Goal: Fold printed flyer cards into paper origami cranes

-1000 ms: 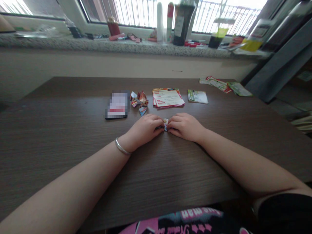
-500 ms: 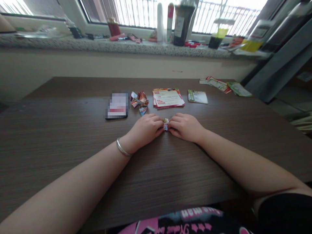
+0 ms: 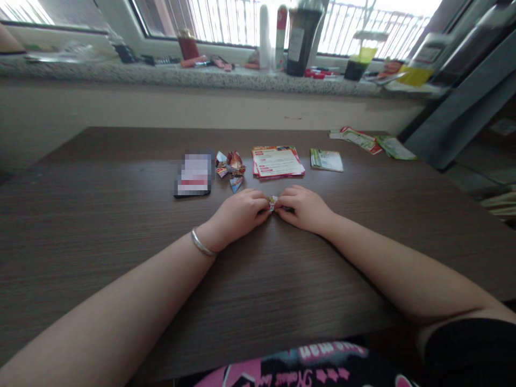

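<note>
Between my fingertips is a small piece of folded printed paper [image 3: 273,202], mostly covered by the fingers. My left hand [image 3: 245,212], with a silver bangle [image 3: 201,243] on its wrist, pinches the paper's left side. On the opposite side my right hand [image 3: 304,208] grips it with thumb and fingers closed. Both hands rest low over the brown table [image 3: 266,279]. Just beyond the left hand lie folded paper pieces [image 3: 233,166] in red, white and blue. A stack of printed cards [image 3: 279,162] sits behind the hands.
A pixelated phone-like object [image 3: 194,174] lies left of the folded pieces. Right of the cards is a smaller green-and-white stack [image 3: 326,160]. Loose printed strips [image 3: 363,141] lie at the far right corner. Bottles and a dark cup [image 3: 300,43] crowd the stone windowsill [image 3: 161,75].
The fingers have closed in a little on the paper, so less of it shows. My right fingers have shifted slightly up and left. Everything else stays in place.
</note>
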`<state>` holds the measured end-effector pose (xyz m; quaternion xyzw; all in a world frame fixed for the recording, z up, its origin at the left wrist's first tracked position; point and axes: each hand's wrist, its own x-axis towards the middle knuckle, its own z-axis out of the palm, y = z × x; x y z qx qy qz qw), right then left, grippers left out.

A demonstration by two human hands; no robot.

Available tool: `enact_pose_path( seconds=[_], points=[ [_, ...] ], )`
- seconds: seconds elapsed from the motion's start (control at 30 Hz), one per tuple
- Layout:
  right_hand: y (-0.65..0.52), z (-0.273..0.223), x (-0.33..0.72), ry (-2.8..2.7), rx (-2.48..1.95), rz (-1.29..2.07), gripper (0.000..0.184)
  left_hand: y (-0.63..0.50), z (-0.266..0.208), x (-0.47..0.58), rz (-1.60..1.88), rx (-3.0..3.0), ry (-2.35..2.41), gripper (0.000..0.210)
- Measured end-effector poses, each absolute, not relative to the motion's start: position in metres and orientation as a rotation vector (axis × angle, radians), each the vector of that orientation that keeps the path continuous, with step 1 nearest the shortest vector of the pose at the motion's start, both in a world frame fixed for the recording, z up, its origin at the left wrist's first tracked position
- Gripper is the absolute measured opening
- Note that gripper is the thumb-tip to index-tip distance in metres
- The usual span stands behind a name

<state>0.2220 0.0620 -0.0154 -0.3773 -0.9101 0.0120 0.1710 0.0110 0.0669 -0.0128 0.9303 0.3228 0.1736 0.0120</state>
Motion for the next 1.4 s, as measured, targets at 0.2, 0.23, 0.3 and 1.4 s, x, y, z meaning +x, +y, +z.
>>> enact_pose_path(
  seconds=[0.2,0.23,0.3,1.4],
  points=[
    [0.065,-0.02,0.22,-2.469,-1.146,0.263,0.013,0.068,-0.013,0.01,0.573,2.897,0.993,0.018],
    [0.065,-0.019,0.22,-2.46,-1.169,0.287,0.014,0.069,-0.013,0.01,0.577,2.895,0.988,0.018],
    [0.066,-0.018,0.22,-2.457,-1.211,0.318,0.017,0.069,-0.014,0.01,0.588,2.885,0.995,0.019],
    [0.068,-0.013,0.217,-2.441,-1.462,0.261,0.025,0.073,-0.016,0.025,0.477,2.734,1.307,0.023]
  ],
)
